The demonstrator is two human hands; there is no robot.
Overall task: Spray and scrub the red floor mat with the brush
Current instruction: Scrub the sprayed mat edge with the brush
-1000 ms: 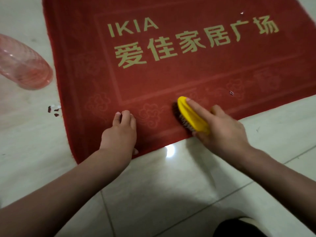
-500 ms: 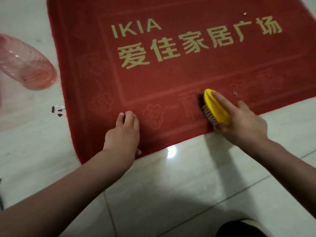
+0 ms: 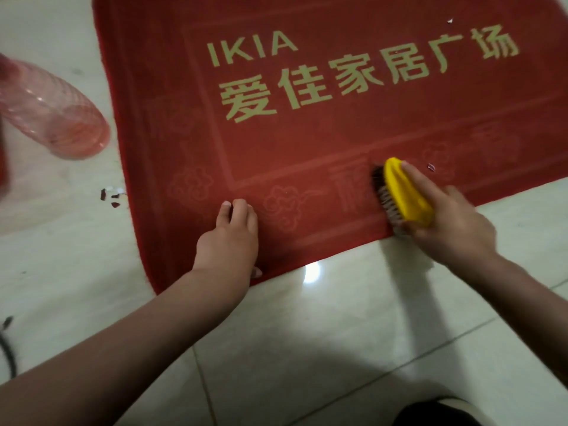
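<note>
The yellow plastic scrubbing brush with dark and pale bristles [image 3: 405, 192] has travelled rightward along the near border of the red floor mat with gold lettering [image 3: 307, 133]. A second ago it sat just right of the cloud motif, and it now lies past the square fret pattern. The right hand [image 3: 451, 222] wraps it from above, its grip closed round the yellow back with the forefinger laid along the top. The left hand [image 3: 229, 241] has kept its place, pressed on the mat near the front left corner with the fingers bent at the tips and holding nothing.

The brush's rear bristles reach the mat's near edge, where the pale glossy tiled floor [image 3: 307, 333] begins. The left thumb also sits at that edge. Red pile lies open to the far side and to the right of the brush (a small white fleck [image 3: 431, 167] lies just beyond the fingertips). A translucent pink ribbed plastic bottle [image 3: 55, 115] lies on its side just beside the mat's left edge, with small dark scraps [image 3: 110, 195] on the tiles nearby.
</note>
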